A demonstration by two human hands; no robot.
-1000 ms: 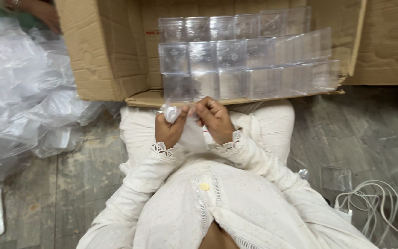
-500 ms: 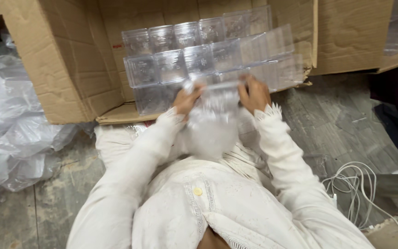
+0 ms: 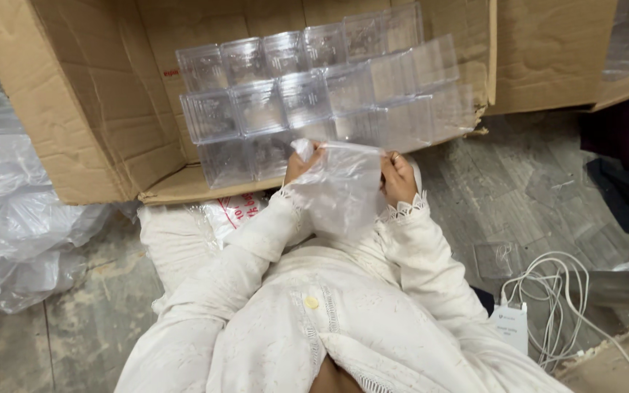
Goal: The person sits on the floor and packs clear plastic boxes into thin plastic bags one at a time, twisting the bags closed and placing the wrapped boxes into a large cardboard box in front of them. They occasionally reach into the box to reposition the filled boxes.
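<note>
Left hand: your left hand [image 3: 298,166] is up at chest height, fingers pinched closed on the top left corner of a clear plastic bag [image 3: 342,188] — the corner bunches into a little twist above your knuckles.

Right hand: your right hand [image 3: 399,177] grips the bag's top right edge, fingers curled shut over it, thumb side toward you.

Bag: stretched flat between your two hands, hanging down in front of your chest and covering part of both wrists; it looks empty, though the film is too cloudy to be sure.

Box: a big cardboard box [image 3: 74,109] lies on its side just beyond your hands, open mouth facing you, its lower flap flat on the floor.

Inside the box: clear plastic cases [image 3: 260,105] stacked in three rows — the lowest row sits right behind the bag's upper edge.

Under your arms: a white cushion [image 3: 176,244] lies on the floor below your left forearm, touching the box flap.

Far left: a heap of crumpled plastic sheeting [image 3: 16,233] against the box's side.

Right of you: a white charger block [image 3: 509,326] with a coiled white cable [image 3: 558,291] on the grey plank floor [image 3: 525,189], well apart from your hands.
</note>
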